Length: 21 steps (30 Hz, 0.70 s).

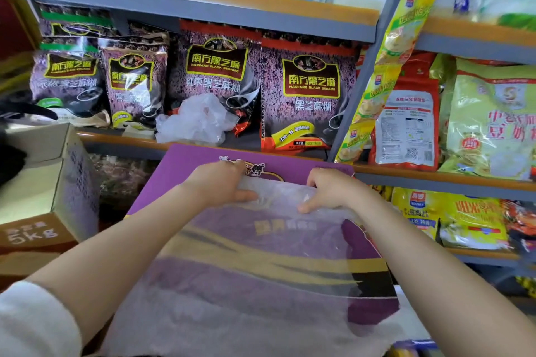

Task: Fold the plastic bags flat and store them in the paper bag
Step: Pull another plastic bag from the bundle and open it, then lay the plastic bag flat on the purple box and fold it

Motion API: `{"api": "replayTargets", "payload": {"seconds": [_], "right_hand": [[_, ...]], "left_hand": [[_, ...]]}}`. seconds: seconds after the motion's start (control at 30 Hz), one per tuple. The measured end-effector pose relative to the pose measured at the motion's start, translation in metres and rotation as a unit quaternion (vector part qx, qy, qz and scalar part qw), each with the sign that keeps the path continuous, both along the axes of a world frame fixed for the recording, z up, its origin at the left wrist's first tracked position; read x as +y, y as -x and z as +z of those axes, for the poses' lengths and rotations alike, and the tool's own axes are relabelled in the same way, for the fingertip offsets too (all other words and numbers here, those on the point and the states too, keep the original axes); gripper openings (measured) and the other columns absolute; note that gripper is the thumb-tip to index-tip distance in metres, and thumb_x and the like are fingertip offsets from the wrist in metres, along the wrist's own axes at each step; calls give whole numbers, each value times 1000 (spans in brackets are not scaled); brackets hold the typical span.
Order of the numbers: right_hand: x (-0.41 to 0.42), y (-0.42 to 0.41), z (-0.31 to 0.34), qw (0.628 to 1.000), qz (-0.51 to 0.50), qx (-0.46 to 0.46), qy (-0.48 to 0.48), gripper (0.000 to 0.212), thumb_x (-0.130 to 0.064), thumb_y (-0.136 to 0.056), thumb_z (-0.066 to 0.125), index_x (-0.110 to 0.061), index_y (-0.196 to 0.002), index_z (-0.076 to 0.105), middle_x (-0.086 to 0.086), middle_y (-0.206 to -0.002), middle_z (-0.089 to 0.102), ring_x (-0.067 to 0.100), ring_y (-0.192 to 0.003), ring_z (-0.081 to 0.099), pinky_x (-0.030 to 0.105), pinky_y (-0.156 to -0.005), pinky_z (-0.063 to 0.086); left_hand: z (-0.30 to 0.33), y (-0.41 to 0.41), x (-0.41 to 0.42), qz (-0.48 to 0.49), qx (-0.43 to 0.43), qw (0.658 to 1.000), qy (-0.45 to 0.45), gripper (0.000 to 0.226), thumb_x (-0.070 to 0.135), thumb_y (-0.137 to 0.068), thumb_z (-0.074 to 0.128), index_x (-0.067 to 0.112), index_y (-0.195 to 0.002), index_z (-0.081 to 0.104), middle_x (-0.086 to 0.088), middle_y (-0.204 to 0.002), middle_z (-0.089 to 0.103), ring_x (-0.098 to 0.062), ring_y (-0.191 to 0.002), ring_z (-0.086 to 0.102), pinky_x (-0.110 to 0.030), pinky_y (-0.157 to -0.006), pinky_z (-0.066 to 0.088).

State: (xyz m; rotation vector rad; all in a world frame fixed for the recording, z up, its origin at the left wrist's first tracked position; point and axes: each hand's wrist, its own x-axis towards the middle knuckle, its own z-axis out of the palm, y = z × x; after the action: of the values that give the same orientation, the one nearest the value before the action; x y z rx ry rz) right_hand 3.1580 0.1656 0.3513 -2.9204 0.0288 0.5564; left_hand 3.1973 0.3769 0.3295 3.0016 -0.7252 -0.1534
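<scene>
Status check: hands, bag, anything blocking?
Left hand and right hand both pinch the far edge of the clear plastic bag. Bag spread over purple box. Crumpled bag waits on shelf. Nothing blocking.

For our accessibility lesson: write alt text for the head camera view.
Two hands, left and right, pinch the far edge of a clear plastic bag spread flat on a purple box. Behind, a crumpled plastic bag sits on a shop shelf among food packets.

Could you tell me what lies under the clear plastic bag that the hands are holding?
The translucent plastic bag lies on a purple box with yellow bands, which show through. Both hands grip its far edge. What lies beneath the box is hidden.
</scene>
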Motion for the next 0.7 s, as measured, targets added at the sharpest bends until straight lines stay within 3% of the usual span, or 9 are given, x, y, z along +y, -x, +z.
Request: {"api": "replayTargets", "payload": {"seconds": [0.1,0.2,0.27,0.33,0.4,0.47,0.57,0.63,0.7], "right_hand": [[1,-1,4,998,28,36,42,35,-33,-75,74,-10,-65,50,4,-63,46,18,-57,41,29,-49,25],[4,-7,9,997,28,-33,59,36,-32,-73,73,-18,-60,42,-2,-64,47,24,-74,49,29,-56,30],[8,-15,16,987,-10,-145,68,23,-31,-76,69,-22,-70,49,2,-81,61,27,-91,55,30,-68,35],[13,-28,23,965,-54,-241,92,8,-22,-82,62,-20,-91,61,8,-104,64,31,-109,51,36,-85,37],[19,-38,23,939,-69,-300,152,32,-16,-84,60,-17,-116,56,10,-124,53,32,-121,38,41,-104,27],[31,-35,18,922,-49,-354,147,54,-16,-82,63,-14,-132,42,11,-140,37,33,-133,25,44,-115,13],[60,-23,-1,946,49,-315,52,66,-30,-88,59,-15,-144,26,10,-156,15,28,-144,8,40,-116,9],[74,-22,-21,965,103,-239,33,65,-40,-94,47,-16,-148,19,7,-159,3,23,-146,0,37,-117,5],[77,-27,-40,980,105,-169,18,67,-48,-95,38,-19,-149,12,3,-159,-2,19,-147,-2,36,-118,4]], "left_hand": [[2,-2,7,-11,2,1000,-12,54,67,-78,50,16,-95,53,-3,-104,59,-24,-99,56,-32,-67,39],[5,-5,18,-7,-18,999,-39,48,64,-82,47,16,-88,54,-5,-96,60,-26,-99,56,-32,-69,39],[12,-12,25,12,-47,998,-35,42,58,-87,45,16,-81,49,-9,-99,63,-29,-98,57,-34,-69,40],[22,-25,30,31,-117,992,-20,38,51,-90,45,13,-89,50,-12,-102,62,-31,-97,57,-35,-70,41],[26,-35,32,33,-189,981,17,46,46,-88,53,8,-113,48,-15,-118,54,-32,-111,49,-41,-86,37],[21,-35,31,5,-222,974,53,67,45,-83,59,6,-133,37,-18,-139,38,-34,-130,32,-45,-102,27],[-9,-15,32,-39,-162,985,47,78,60,-84,34,8,-142,27,-16,-154,13,-33,-141,12,-45,-112,12],[-26,-3,37,-40,-89,995,30,96,71,-67,4,17,-146,20,-13,-156,3,-31,-143,4,-45,-114,5],[-35,0,40,-14,-32,999,19,112,82,-52,-6,26,-148,6,-10,-156,-2,-27,-143,-1,-44,-114,1]]}}
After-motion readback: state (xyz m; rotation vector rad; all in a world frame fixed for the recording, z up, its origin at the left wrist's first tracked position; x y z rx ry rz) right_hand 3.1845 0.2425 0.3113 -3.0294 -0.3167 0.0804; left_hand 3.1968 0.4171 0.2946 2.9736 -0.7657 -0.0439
